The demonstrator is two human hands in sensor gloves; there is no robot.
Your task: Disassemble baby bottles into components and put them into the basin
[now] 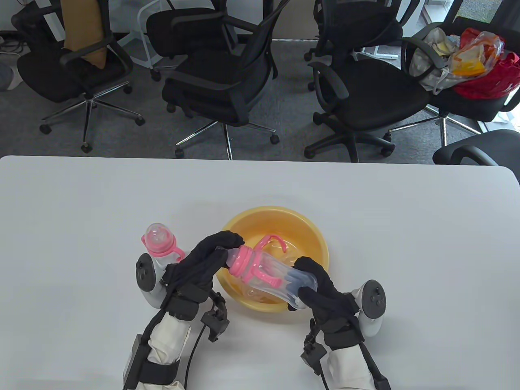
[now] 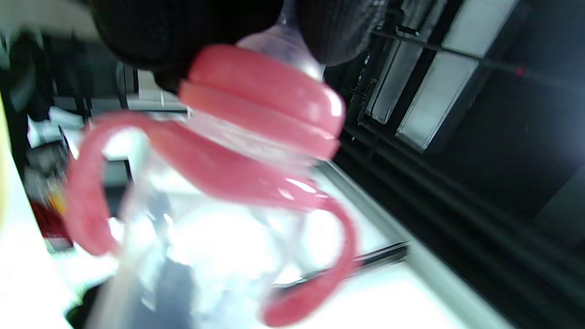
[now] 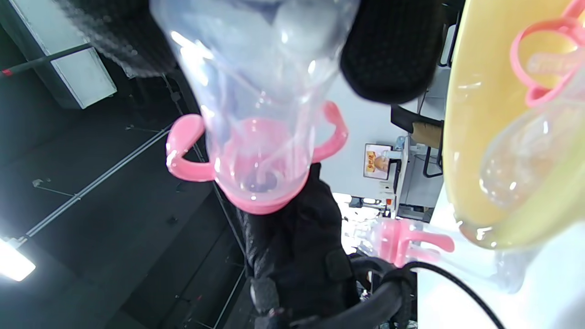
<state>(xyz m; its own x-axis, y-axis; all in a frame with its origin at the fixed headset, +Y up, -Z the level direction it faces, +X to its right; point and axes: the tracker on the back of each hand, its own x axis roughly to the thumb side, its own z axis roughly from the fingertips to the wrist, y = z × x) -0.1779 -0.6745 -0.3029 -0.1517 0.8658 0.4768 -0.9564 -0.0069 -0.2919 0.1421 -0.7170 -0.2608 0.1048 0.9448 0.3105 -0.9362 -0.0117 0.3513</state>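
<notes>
- Table view, setting: a white desk [image 1: 81,211] stands before a grey floor with several black office chairs [image 1: 227,81]; one chair on the right carries bags [image 1: 475,57].
- Table view, hands: a clear baby bottle [image 1: 272,276] with a pink collar [image 1: 240,262] and pink handles is held level above the yellow basin [image 1: 317,239]. The left hand [image 1: 203,260] has its fingers curled round the teat end; the right hand [image 1: 321,288] has its fingers clamped on the base. Judged purpose: one hand steadies the body while the other twists the top off, over the basin so parts drop in.
- Table view, containers: the basin already holds a loose pink handle ring [image 1: 274,239] and clear pieces, not fully identifiable. A second bottle [image 1: 159,240], assembled, stands on the desk just left of the left hand.
- Left wrist view: blurred; gloved fingers [image 2: 338,27] pinch the clear teat [image 2: 279,45] above the collar.
- Right wrist view: fingers [image 3: 388,55] grip the bottle base; the basin wall sits at right with clear parts inside.
</notes>
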